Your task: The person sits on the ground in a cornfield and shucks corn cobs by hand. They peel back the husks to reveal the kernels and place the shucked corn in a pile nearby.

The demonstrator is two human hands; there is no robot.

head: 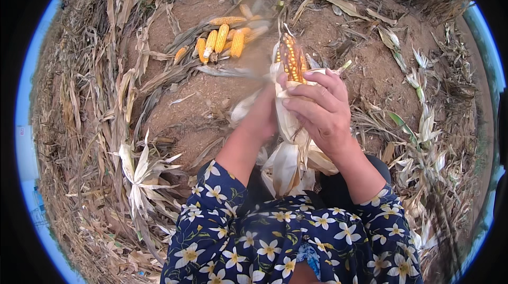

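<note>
An ear of corn (293, 59) stands upright before me, its tip bare with yellow kernels and dark silk. Pale dry husk (291, 121) still wraps its lower part. My right hand (323, 103) grips the husk from the right, fingers laid across its upper edge. From the left, my left hand (270, 113) holds the same ear; most of its fingers are hidden behind the husk, with the thumb at the kernels' edge. Loose husk leaves (283, 169) hang below, over my lap.
Several husked yellow corn cobs (221, 38) lie piled on dry leaves, ahead to the left. Brown soil (186, 97) shows between heaps of dry corn stalks (115, 97). An opened, empty husk (139, 177) lies at the left, and more husks (426, 123) lie at the right.
</note>
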